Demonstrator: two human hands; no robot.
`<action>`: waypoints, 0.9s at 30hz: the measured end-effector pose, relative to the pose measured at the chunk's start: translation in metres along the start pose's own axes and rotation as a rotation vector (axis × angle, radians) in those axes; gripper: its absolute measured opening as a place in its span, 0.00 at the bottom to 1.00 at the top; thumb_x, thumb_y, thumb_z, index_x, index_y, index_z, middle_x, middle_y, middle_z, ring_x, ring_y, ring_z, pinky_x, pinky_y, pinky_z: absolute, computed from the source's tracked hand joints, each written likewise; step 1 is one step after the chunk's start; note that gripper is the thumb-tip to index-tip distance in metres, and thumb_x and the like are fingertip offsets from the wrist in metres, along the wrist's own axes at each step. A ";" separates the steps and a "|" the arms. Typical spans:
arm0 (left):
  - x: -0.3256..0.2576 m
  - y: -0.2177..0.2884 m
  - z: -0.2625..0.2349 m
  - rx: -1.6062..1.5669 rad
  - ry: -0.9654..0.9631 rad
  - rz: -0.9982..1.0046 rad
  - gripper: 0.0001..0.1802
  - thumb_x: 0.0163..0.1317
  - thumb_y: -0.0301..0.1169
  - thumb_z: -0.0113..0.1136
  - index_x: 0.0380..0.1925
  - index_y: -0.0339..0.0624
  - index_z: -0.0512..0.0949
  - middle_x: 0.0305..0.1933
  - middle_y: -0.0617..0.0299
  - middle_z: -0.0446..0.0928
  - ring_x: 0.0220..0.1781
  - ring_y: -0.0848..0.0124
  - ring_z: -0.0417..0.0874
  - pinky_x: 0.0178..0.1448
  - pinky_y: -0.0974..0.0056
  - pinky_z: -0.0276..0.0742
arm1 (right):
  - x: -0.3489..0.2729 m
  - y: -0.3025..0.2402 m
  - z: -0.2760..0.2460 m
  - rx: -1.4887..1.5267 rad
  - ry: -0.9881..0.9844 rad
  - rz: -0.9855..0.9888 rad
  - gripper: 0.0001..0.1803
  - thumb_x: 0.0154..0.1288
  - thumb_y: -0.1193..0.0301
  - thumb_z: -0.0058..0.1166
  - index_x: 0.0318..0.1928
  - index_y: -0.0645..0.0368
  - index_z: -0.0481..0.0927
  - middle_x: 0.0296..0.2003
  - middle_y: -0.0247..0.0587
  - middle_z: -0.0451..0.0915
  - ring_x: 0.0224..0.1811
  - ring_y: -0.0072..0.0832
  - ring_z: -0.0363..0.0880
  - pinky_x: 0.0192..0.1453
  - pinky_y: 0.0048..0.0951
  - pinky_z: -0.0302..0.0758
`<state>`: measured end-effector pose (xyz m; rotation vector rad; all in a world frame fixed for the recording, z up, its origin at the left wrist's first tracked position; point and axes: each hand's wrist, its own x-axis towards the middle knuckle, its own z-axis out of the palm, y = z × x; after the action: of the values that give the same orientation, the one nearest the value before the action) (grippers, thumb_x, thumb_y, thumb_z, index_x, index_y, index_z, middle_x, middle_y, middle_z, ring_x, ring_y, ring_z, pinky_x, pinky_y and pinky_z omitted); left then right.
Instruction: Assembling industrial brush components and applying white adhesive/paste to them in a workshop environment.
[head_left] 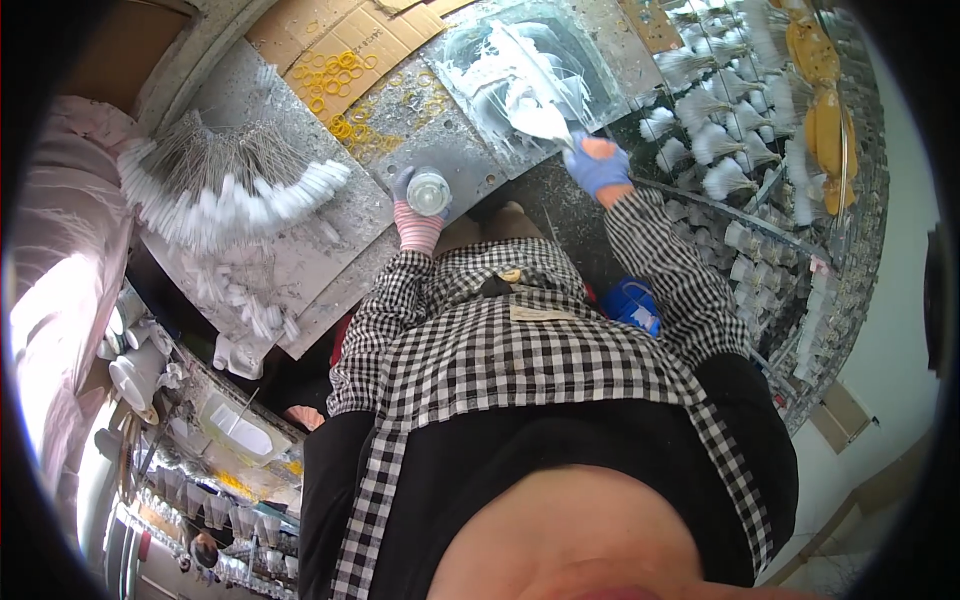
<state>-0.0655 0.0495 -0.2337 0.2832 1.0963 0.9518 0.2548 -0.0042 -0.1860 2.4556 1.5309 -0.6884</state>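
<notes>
My left hand [414, 226], in a pink-striped glove, is closed around a small clear glass jar [430, 193] at the near edge of the bench. A blue glove covers most of my right hand [600, 168], with bare skin showing at the back. Its fingers grip a spatula [541, 122] whose blade is coated with white paste. The blade lies at the near edge of thick white paste [510, 70] smeared over a glass-like plate [598, 40]. What the jar contains is hard to make out.
Several wire-stemmed pieces with white ends [240, 190] fan out at the left. Yellow rubber rings [335, 80] lie on cardboard [400, 35]. At the right, racks [735, 130] hold many white tufted pieces. A blue container [633, 303] sits below my right arm.
</notes>
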 end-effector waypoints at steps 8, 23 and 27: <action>0.003 -0.063 -0.085 1.072 0.277 0.591 0.42 0.50 0.35 0.72 0.64 0.41 0.63 0.63 0.52 0.71 0.57 0.58 0.77 0.58 0.56 0.77 | 0.074 -0.054 -0.055 -0.012 -0.017 -0.121 0.23 0.65 0.50 0.48 0.45 0.54 0.83 0.41 0.53 0.85 0.44 0.49 0.84 0.51 0.46 0.79; -0.044 -0.115 0.058 1.382 -0.336 0.128 0.24 0.57 0.36 0.68 0.53 0.40 0.79 0.49 0.49 0.83 0.50 0.58 0.85 0.56 0.58 0.80 | 0.052 -0.026 -0.023 -0.075 0.033 -0.258 0.16 0.64 0.58 0.50 0.39 0.55 0.85 0.34 0.51 0.86 0.39 0.49 0.86 0.46 0.46 0.81; -0.033 -0.151 0.099 1.325 -0.382 0.048 0.33 0.59 0.43 0.66 0.61 0.37 0.73 0.55 0.45 0.81 0.58 0.54 0.82 0.63 0.58 0.76 | 0.062 -0.054 -0.099 -0.079 0.063 -0.295 0.19 0.63 0.57 0.50 0.38 0.57 0.87 0.35 0.56 0.86 0.41 0.47 0.87 0.46 0.45 0.82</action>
<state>0.0915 -0.0416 -0.2611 1.4985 1.2150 0.0536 0.2588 0.1076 -0.1225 2.2374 1.9293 -0.5851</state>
